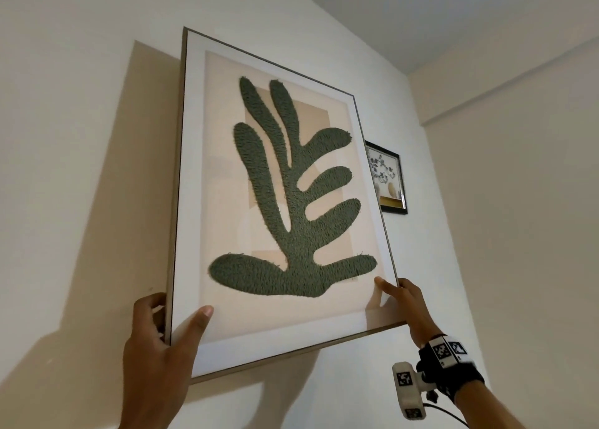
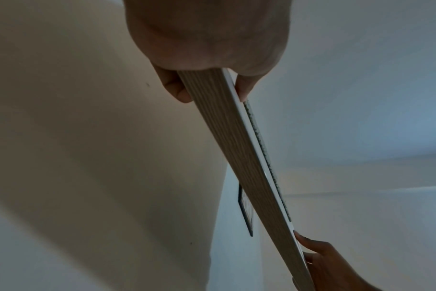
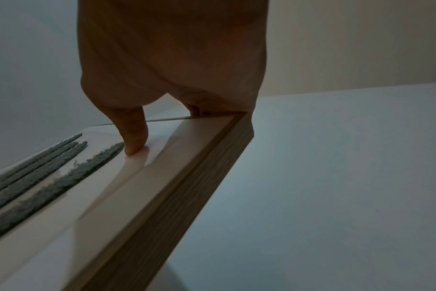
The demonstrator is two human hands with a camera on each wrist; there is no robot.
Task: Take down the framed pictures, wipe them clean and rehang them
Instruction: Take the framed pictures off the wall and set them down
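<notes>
A large wooden-framed picture (image 1: 194,201) with a green tufted leaf shape on beige is held up against the white wall, tilted with its left side forward. My left hand (image 1: 158,341) grips its lower left corner, thumb on the glass and fingers behind the frame. My right hand (image 1: 402,302) grips the lower right corner the same way, thumb (image 3: 135,137) pressed on the glass. The left wrist view looks along the frame's wooden bottom edge (image 2: 236,157) from my left hand (image 2: 207,39) to my right hand (image 2: 329,263). In the right wrist view the frame's side edge (image 3: 199,196) shows.
A small black-framed picture (image 1: 389,178) hangs on the same wall, just right of the large frame and partly hidden by it. The wall meets a side wall (image 1: 518,201) at a corner to the right. The ceiling (image 1: 453,13) is close above.
</notes>
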